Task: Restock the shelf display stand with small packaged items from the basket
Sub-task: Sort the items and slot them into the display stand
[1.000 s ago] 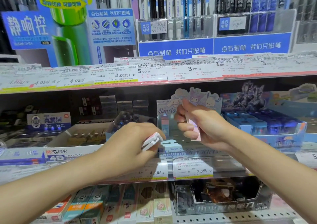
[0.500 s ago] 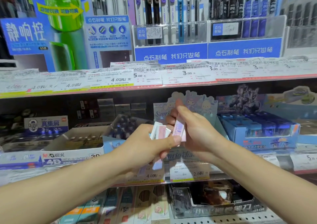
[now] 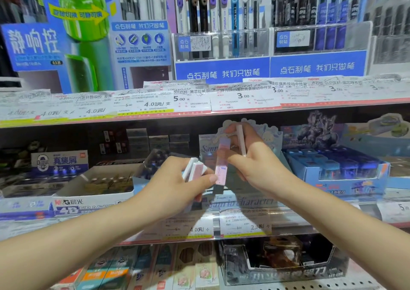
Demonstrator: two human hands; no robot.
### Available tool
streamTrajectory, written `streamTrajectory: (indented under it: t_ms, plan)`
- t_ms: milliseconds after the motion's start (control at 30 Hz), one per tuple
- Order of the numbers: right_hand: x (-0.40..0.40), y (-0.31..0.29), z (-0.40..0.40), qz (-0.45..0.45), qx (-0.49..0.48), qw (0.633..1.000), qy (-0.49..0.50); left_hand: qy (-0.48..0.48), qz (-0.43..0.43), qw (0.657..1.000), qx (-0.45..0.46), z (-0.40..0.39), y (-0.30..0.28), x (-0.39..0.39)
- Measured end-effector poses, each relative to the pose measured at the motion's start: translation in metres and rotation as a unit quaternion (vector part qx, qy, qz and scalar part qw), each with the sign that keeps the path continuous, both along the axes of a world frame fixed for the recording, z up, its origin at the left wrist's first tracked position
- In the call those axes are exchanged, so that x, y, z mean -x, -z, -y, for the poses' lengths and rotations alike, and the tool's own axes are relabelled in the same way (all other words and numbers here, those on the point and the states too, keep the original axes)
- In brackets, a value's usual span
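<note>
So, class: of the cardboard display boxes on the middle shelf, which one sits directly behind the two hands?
The pastel Sanrio display box, with cartoon characters on its header; the white 4B eraser box sits left, the blue box right.

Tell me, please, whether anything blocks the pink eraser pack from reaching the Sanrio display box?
Nothing visible does: the right hand pinches the pink eraser pack directly before the Sanrio display box, beside the left hand.

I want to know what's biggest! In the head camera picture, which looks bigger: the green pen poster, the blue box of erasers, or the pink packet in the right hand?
1. Green pen poster, clearly largest.
2. Blue box of erasers.
3. Pink packet, smallest, though nearest the camera; the right hand grips it.
</note>
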State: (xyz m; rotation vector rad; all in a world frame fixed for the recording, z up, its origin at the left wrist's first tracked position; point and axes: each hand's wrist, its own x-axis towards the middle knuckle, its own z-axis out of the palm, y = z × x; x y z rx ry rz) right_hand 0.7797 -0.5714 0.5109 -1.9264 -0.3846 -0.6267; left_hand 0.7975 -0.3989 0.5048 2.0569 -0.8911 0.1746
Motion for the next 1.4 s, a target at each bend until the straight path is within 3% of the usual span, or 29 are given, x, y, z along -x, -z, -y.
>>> streamTrajectory:
  t_ms: [133, 267, 367, 633, 833, 1400]
  plan:
    - [-0.008, 0.006, 0.007, 0.011, 0.025, 0.998, 0.053, -0.023, 0.199, 0.965, -0.172, -0.017, -0.006, -0.006]
    - [-0.018, 0.008, 0.006, 0.025, 0.044, 0.997, 0.058, -0.041, 0.234, 0.907, -0.348, -0.021, -0.009, -0.002]
    - [-0.023, 0.007, 0.001, 0.037, 0.056, 0.996, 0.052, -0.047, 0.244, 0.875, -0.416, -0.018, -0.005, -0.001]
    - [-0.027, 0.012, 0.0, 0.06, 0.115, 0.991, 0.036, -0.016, 0.197, 0.871, -0.45, -0.021, -0.003, -0.008]
    - [-0.028, 0.013, 0.0, 0.044, 0.097, 0.994, 0.028, -0.027, 0.186, 0.857, -0.479, -0.019, -0.005, -0.005]
    - [-0.029, 0.016, 0.004, 0.077, 0.108, 0.991, 0.022, -0.006, 0.192, 0.869, -0.455, -0.022, -0.004, -0.011]
